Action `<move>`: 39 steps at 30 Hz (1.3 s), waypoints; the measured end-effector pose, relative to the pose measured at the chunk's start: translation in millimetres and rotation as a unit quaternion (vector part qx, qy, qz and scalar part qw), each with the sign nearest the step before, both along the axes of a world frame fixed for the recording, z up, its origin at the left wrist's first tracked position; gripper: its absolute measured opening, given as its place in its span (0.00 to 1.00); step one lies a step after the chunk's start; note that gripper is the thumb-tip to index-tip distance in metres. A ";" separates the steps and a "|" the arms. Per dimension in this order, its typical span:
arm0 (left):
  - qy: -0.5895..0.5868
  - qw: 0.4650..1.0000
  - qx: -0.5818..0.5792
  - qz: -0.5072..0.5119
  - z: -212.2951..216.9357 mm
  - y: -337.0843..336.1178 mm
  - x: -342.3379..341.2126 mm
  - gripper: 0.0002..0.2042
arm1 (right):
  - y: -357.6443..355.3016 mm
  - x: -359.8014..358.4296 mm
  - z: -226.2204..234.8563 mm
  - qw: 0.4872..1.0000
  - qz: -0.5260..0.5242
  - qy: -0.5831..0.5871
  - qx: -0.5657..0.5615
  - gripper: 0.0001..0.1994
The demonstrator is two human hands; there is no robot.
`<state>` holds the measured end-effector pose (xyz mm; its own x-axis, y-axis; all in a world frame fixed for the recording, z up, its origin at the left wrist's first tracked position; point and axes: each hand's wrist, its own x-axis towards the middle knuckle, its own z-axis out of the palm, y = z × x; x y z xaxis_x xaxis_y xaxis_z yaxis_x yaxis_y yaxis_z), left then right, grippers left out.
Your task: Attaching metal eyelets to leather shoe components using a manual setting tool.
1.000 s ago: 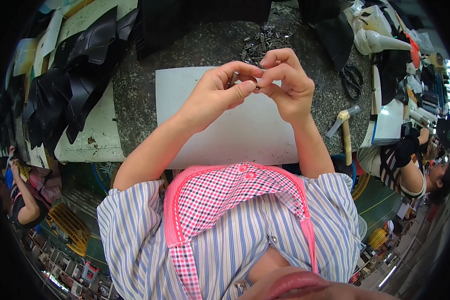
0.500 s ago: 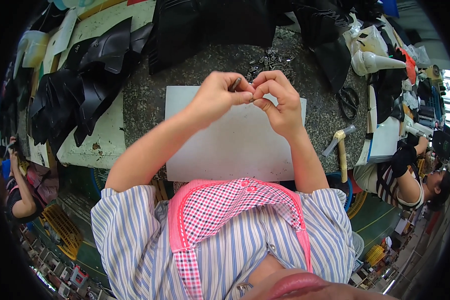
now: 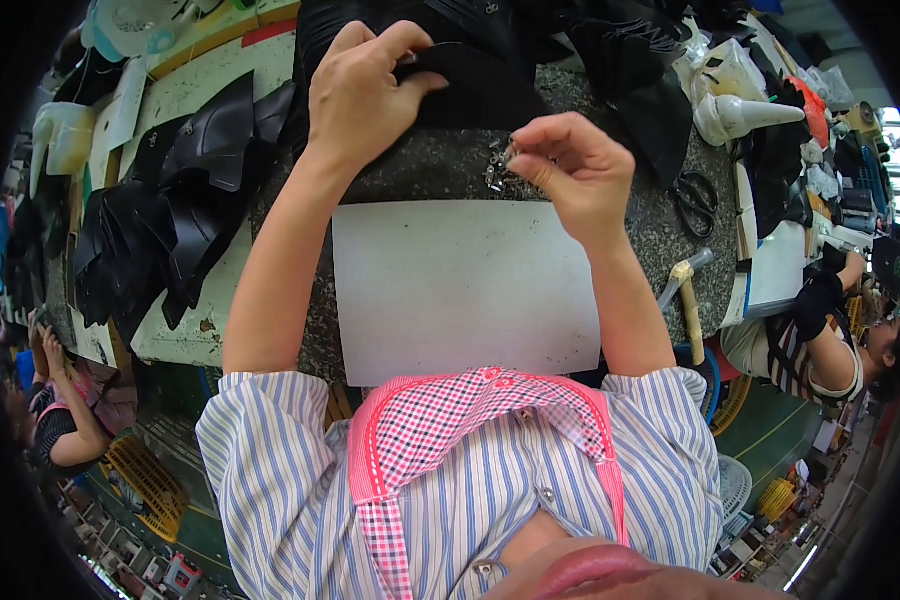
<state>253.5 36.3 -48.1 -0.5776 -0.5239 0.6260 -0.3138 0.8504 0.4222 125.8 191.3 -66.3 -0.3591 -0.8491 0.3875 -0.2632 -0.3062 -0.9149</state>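
Head view: my left hand (image 3: 365, 95) is up at the far edge of the bench, fingers closed on the rim of a flat black leather piece (image 3: 470, 85). My right hand (image 3: 575, 170) has thumb and forefinger pinched tight on a small silvery metal fitting (image 3: 510, 153), right above the little heap of the same metal fittings (image 3: 492, 176) on the speckled grey stone bench top (image 3: 420, 170).

Risks, my read:
- the fitting is tiny and my grip is fingertip only; a slip would drop it into the heap or off onto the white rectangular board (image 3: 465, 290).
- the leather is held at one edge only, so it may sag or fold as I bring it over.

Around me: a stack of black leather cut parts (image 3: 170, 220) to the left, black-handled scissors (image 3: 695, 200) and a wooden-handled hammer (image 3: 688, 300) to the right, a white cone-shaped item (image 3: 750, 115) beyond. The hammer handle lies near my right forearm, so an elbow knock is possible. Other people sit at both sides, well apart.
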 end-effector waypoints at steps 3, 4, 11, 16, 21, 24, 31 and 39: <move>-0.024 0.985 0.137 -0.102 32.3 25.7 17.0 0.12 | -8.1 2.5 13.0 0.999 -0.005 -0.004 -0.053 0.08; -0.068 0.974 0.179 -0.118 39.3 29.3 22.3 0.13 | -11.7 2.1 17.1 0.993 -0.020 0.069 -0.090 0.08; -0.125 0.854 0.456 -0.219 42.2 28.7 26.6 0.12 | -9.8 3.7 20.1 0.962 -0.068 0.222 -0.144 0.08; -0.125 0.858 0.449 -0.215 42.5 33.1 26.1 0.12 | -5.9 12.1 19.5 0.991 -0.045 0.072 -0.103 0.07; -0.151 0.873 0.419 -0.200 45.5 35.9 27.2 0.11 | -2.5 17.8 19.8 0.984 -0.072 0.119 -0.108 0.07; -0.156 0.871 0.424 -0.192 42.6 38.3 27.7 0.11 | -1.1 19.5 17.3 0.987 -0.077 0.100 -0.104 0.06; -0.099 0.945 0.262 -0.172 35.6 45.8 25.2 0.10 | -1.1 19.2 16.1 0.986 -0.061 0.128 -0.088 0.06; -0.137 0.950 0.233 -0.156 34.2 50.7 24.7 0.11 | 2.7 21.5 8.3 0.992 -0.052 0.105 -0.058 0.07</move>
<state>278.2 87.0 -13.9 -0.8579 -0.4841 0.1722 -0.2293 0.6606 0.7148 147.2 194.0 -58.0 -0.3435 -0.7577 0.5549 -0.4789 -0.3670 -0.7975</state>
